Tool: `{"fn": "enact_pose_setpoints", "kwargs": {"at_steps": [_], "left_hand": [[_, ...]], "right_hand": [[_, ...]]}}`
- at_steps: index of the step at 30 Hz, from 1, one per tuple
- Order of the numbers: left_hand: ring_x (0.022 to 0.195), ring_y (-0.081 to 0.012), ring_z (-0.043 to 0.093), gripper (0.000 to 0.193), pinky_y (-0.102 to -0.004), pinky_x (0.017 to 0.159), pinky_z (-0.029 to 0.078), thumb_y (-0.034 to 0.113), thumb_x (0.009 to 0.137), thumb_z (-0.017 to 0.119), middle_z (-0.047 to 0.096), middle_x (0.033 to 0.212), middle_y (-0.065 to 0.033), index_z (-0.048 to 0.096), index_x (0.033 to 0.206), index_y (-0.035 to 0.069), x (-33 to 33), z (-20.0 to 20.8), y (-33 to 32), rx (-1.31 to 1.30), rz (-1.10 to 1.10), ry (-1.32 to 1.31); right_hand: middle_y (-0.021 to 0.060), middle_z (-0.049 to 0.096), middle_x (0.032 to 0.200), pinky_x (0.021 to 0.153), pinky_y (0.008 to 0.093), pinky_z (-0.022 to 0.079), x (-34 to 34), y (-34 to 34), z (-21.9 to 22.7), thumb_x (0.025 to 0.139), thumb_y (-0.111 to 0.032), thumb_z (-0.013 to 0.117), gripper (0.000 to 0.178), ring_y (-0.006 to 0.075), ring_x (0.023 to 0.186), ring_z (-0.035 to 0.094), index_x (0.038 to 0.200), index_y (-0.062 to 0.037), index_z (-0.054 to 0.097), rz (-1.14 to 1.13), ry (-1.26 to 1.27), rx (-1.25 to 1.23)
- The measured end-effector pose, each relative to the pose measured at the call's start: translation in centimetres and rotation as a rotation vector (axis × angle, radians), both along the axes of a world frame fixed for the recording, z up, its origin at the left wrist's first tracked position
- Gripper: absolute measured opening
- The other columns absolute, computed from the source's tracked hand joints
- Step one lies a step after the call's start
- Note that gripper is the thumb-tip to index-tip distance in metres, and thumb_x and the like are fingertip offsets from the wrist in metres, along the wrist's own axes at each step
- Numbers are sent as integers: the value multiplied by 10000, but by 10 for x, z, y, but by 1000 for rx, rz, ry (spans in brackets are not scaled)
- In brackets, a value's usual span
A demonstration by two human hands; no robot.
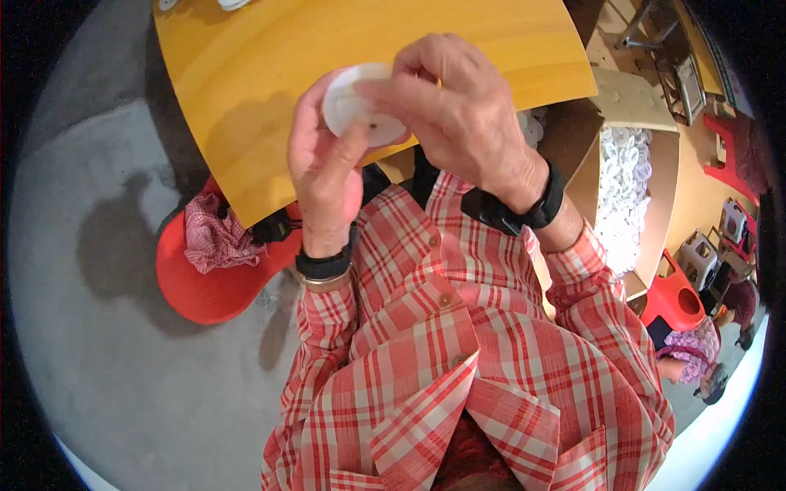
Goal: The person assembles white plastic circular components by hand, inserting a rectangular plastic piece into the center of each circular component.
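Observation:
A round white disc (344,105) with a small dark spot near its lower edge is held up over the near edge of the yellow table (246,82). My left hand (326,164) grips it from the left, with the thumb lying across its face. From the right, my right hand (463,106) reaches over with bent fingers, and its blurred fingertips lie over the disc's upper right part. Whether those fingertips pinch something small on the disc cannot be made out.
An open cardboard box (667,180) full of clear and white plastic pieces (624,188) stands right of the table. A red stool (196,286) with a checked cloth (219,237) is at left. Far right are another red stool (673,299) and a seated person (696,352).

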State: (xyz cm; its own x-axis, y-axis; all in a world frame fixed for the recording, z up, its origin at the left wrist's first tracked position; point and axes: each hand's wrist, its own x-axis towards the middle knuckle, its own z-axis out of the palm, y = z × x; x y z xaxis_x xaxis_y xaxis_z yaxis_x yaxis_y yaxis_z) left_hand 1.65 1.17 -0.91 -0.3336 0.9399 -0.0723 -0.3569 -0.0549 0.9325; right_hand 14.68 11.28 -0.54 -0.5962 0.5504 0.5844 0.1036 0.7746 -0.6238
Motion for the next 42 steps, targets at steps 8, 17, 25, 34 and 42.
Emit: {"fn": "enact_pose_setpoints", "kwargs": {"at_steps": [8,17,25,34,42], "left_hand": [[1013,-196,553,334,-390,830,521,166,929,507,532,1124,-109,433,1207,-5,3,10,7,-29,99,-86],[930,-199,587,287,-367,753,550,199,934,503,567,1030,-103,459,1132,-5,6,7,10,-53,192,-134],[767,-173,611,267,-282,518,541,165,860,599,580,929,-101,490,1047,8,10,9,12,-91,327,17],[806,-146,569,214,-304,684,512,135,877,572,579,922,-73,513,1054,30,9,5,9,-33,308,207],[862,-176,610,240,-328,645,579,210,922,520,590,947,-82,502,1058,12,8,7,9,-104,204,-142]], "right_hand": [[72,526,852,677,339,446,0,-9,-13,723,-58,635,356,256,785,524,1072,-129,630,-28,51,-255],[112,543,756,594,314,457,-8,-15,-20,820,-120,625,170,246,657,551,950,-13,601,-26,73,-425],[112,571,764,584,319,464,-10,-26,-13,817,-109,624,140,243,668,570,913,-11,595,-7,88,-558],[122,567,747,574,317,463,-4,-30,-8,810,-71,616,138,245,638,565,914,14,584,2,135,-412],[122,573,710,571,319,472,-8,-31,-23,843,-146,598,206,241,633,580,985,-2,558,-56,70,-684]]}}
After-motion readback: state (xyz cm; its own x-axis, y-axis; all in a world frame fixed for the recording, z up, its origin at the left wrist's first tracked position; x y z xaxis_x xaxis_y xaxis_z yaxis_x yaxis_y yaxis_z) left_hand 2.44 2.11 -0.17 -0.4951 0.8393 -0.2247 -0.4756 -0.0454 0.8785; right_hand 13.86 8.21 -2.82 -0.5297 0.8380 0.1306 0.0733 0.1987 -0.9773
